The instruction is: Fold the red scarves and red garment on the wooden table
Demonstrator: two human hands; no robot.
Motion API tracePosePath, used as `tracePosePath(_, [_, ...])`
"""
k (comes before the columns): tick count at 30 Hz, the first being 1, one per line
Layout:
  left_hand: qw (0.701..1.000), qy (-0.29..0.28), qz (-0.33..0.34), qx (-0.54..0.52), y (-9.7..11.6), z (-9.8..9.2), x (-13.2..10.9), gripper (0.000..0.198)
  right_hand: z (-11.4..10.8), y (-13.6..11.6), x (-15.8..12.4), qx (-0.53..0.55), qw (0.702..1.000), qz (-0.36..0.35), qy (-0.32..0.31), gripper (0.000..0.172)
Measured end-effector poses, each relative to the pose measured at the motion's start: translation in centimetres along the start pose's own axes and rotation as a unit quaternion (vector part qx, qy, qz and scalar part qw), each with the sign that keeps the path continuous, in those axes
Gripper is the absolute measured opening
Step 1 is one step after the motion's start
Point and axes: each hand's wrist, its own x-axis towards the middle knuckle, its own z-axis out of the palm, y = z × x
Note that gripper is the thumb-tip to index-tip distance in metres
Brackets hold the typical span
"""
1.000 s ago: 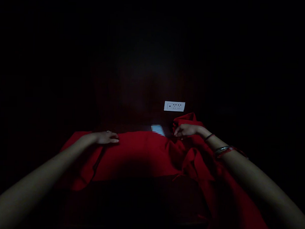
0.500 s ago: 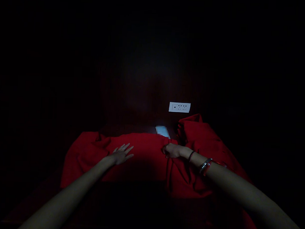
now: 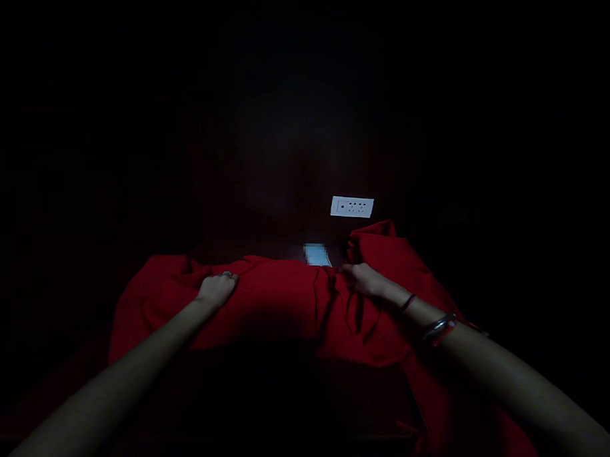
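A red cloth (image 3: 277,301) lies spread and rumpled across a dark surface, its right part bunched in folds. On its left side my left hand (image 3: 217,289) is closed, knuckles up, with a ring showing; the fingers grip the fabric. My right hand (image 3: 364,278) pinches the cloth near its far edge, right of the middle, beside a raised fold. The fingertips of that hand are partly hidden in the dim light. Bracelets circle the right wrist and forearm. Just past the cloth's far edge lies a lit, blurred-out rectangular thing (image 3: 316,253).
A white socket panel (image 3: 352,207) is set in the dark wall behind. More red cloth (image 3: 399,252) is heaped at the right and hangs down toward the lower right. A dark front edge (image 3: 77,439) shows faintly; everything around is nearly black.
My left hand has gone from spread flat to closed on the cloth. My right hand has moved right and slightly away, drawing the cloth with it. The view has shifted slightly.
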Motion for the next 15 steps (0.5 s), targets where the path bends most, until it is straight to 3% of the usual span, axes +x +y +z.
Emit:
tracePosePath(3, [0.998,0.03,-0.062,-0.005,-1.8,-0.7,0.3,0.036,-4.6,2.6,-0.1,0.1,0.973,0.059,0.199,0.031])
tracePosePath(5, [0.993,0.055,-0.103,0.0,-3.0,-1.4,0.7,0.037,-7.5,4.2,-0.5,0.194,0.926,0.091,0.313,0.024])
tracePosePath(7, [0.988,0.081,-0.131,0.002,-3.9,-2.3,1.0,0.037,-9.5,5.1,-1.0,0.27,0.879,0.096,0.382,0.022])
tracePosePath(10, [0.978,0.12,-0.172,-0.001,-4.8,-4.1,1.4,0.036,-10.1,4.9,-1.5,0.304,0.861,0.062,0.403,0.018])
tracePosePath(15, [0.957,0.094,-0.272,-0.023,-7.0,-6.8,0.8,0.036,-7.6,3.5,-1.3,0.32,0.891,0.012,0.321,0.019])
